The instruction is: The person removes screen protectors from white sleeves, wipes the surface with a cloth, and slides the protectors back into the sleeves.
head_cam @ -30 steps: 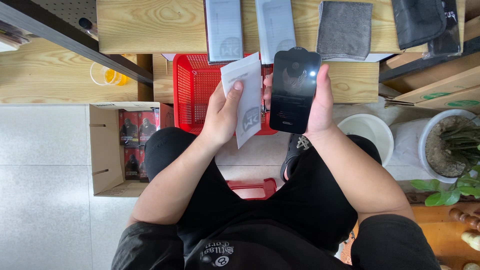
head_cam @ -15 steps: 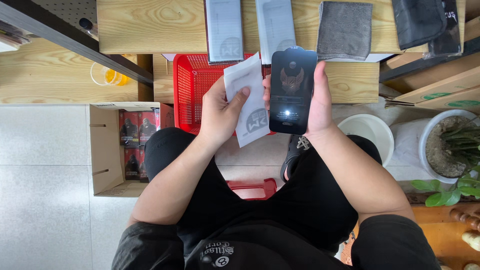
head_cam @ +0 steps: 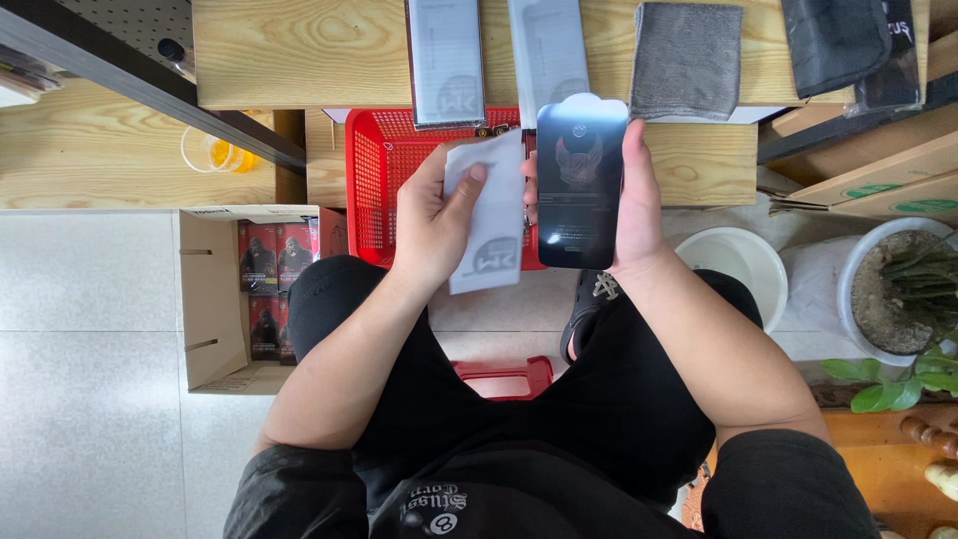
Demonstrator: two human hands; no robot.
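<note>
Person seated, black shorts and shirt, knees apart over pale floor tiles. A red stool [head_cam: 504, 376] shows between the legs.

Left hand [head_cam: 431, 225] curled shut around a white paper sleeve [head_cam: 491, 215], thumb pressed on its face; grey printed mark at the sleeve's lower end. Right hand [head_cam: 635, 195] grips a dark glossy screen protector [head_cam: 581, 180] by its long edge, fingers wrapped behind, sheet upright, winged emblem on its face. Sleeve and protector sit just beside each other, above the lap.

To the person's left, an open cardboard box [head_cam: 205, 299] on the floor with red-and-black retail packs [head_cam: 271, 284] stacked upright. To the right, a white bucket [head_cam: 733, 262] and a potted plant [head_cam: 903, 299].

Behind the hands, a red mesh basket [head_cam: 384, 190]. Farther, a wooden bench [head_cam: 299, 50] carrying two flat pale sleeves [head_cam: 446, 60] and a grey cloth [head_cam: 686, 58].
</note>
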